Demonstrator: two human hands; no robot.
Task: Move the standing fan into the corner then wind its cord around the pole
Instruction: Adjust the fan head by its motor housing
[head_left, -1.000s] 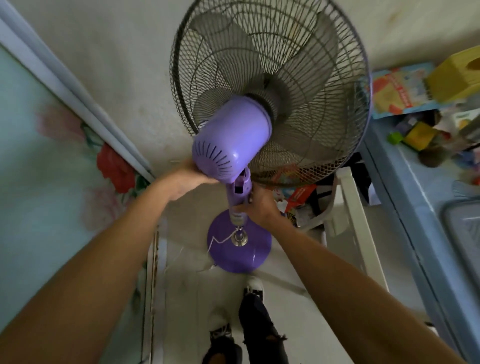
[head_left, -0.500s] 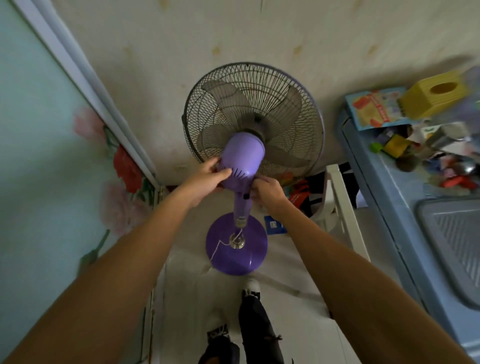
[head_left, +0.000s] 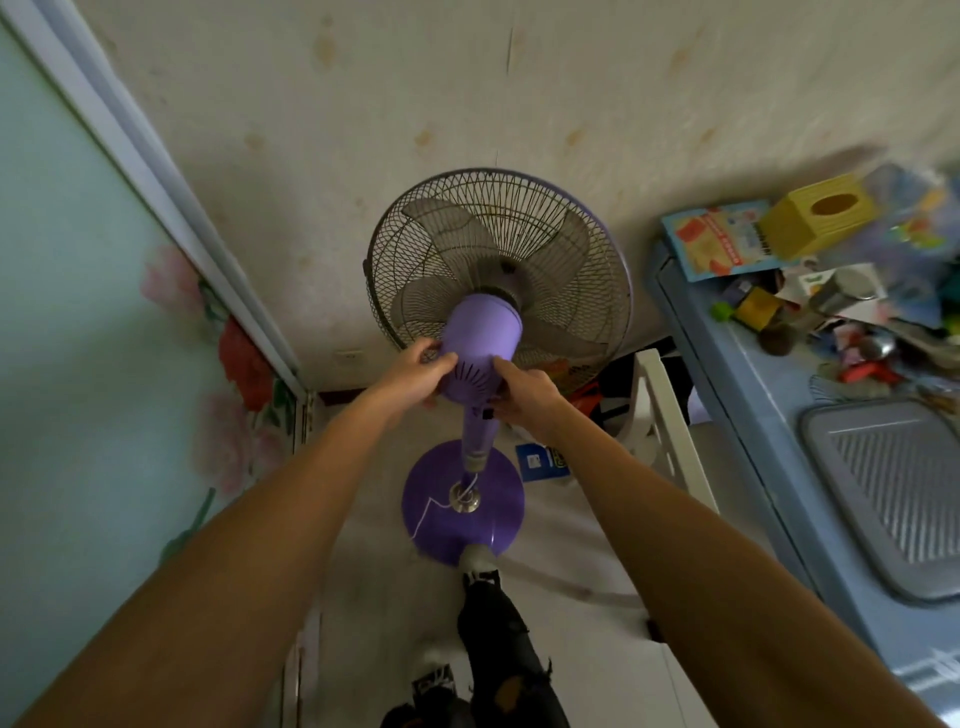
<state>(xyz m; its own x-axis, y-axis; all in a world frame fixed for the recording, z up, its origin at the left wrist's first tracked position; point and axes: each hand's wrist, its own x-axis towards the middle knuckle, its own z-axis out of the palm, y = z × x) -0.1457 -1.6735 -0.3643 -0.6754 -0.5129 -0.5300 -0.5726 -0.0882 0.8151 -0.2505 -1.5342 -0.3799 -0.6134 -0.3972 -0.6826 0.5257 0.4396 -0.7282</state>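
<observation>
At this stage your left hand (head_left: 415, 376) and right hand (head_left: 524, 397) had their fingers closed around the purple motor housing (head_left: 480, 351) of the standing fan (head_left: 498, 270), which stood at frame centre near the wall, its base (head_left: 462, 506) on the floor. The move into the corner appeared nearly complete. The white cord (head_left: 428, 514) lay loose across the base at the foot of the pole (head_left: 479, 434), so winding remained to be done.

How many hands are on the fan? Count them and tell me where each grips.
2. The left hand grips the left side of the purple motor housing; the right hand grips its right side, above the pole.
</observation>
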